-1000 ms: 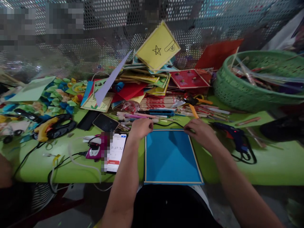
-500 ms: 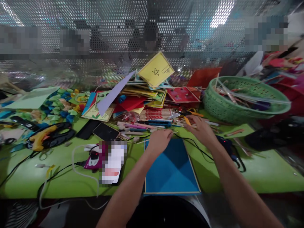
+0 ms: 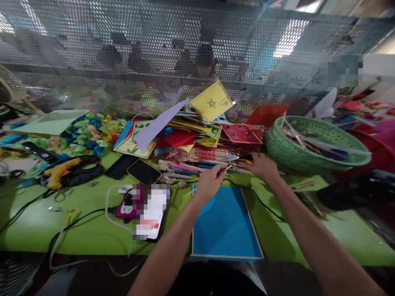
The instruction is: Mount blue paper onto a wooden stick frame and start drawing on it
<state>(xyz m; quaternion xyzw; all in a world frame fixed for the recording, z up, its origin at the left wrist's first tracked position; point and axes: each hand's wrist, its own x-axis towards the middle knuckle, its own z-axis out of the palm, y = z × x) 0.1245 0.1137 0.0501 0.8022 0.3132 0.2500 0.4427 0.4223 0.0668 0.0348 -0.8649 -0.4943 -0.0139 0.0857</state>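
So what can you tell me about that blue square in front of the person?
The blue square is a flat sheet, seemingly paper, edged on all sides with thin pale strips. It lies flat on the green table, its near edge at the table's front edge. The left hand is over its far left corner; whether it touches is unclear. A black cable runs beside its far right corner.
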